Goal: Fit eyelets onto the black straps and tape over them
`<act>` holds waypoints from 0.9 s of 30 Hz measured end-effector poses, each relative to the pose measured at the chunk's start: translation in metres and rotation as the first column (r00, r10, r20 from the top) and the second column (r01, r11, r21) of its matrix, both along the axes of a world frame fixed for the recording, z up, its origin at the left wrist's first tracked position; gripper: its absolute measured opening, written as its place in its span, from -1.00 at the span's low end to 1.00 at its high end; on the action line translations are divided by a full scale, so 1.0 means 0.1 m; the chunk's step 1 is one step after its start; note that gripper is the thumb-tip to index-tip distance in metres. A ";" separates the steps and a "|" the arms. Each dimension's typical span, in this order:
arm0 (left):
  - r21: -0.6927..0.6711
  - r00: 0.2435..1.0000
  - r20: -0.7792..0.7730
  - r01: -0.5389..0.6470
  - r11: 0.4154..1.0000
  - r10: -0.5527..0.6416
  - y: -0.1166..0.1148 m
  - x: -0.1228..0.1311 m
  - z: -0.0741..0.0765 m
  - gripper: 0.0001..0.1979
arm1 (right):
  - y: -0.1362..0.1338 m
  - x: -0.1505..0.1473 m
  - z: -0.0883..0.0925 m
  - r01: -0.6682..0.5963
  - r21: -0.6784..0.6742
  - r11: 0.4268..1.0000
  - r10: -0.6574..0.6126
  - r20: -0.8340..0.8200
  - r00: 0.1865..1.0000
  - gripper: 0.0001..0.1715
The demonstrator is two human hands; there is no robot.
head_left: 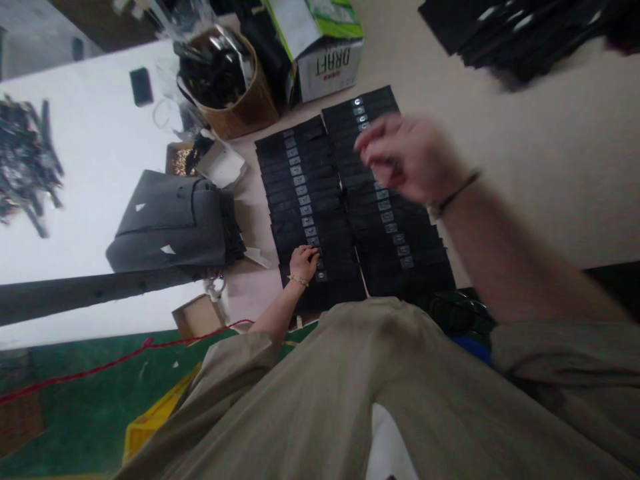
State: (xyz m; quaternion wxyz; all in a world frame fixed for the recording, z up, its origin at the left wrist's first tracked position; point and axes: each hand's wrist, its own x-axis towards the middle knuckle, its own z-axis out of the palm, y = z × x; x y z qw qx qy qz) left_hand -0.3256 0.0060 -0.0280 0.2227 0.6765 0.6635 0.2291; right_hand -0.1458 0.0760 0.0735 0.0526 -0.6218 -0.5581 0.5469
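Observation:
Two side-by-side columns of overlapping black fabric pieces lie on the table, each piece carrying a small grey label with a pale mark. At the lower part of the left column, my left hand rests on the fabric beside a label, its fingers bent together at the tips. Whatever is between them is too small to make out. Above the right column, my right hand is raised and blurred by motion. Its fingers are curled towards the thumb, and anything small in them cannot be made out. It hides several labels below it.
Left of the columns is a folded grey fabric stack, beside a small white box. A round cardboard container and a green-and-white carton stand behind. More black pieces lie far right. A red cord crosses lower left.

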 end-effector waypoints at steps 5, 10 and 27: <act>-0.050 1.000 0.027 0.010 0.999 -0.009 0.06 -0.04 -0.02 -0.92 | 0.01 -0.15 -0.23 -0.090 0.016 0.996 0.088 0.071 0.994 -0.84; -0.113 0.998 0.056 0.034 0.993 -0.028 0.12 -0.11 -0.04 -0.89 | -0.07 -0.27 -0.49 -0.189 0.072 0.979 0.172 0.193 0.966 -0.85; -0.160 0.979 0.165 0.147 0.976 -0.120 0.20 -0.22 0.12 -0.88 | -0.15 -0.31 -0.60 -0.260 0.124 0.958 0.211 0.314 0.926 -0.74</act>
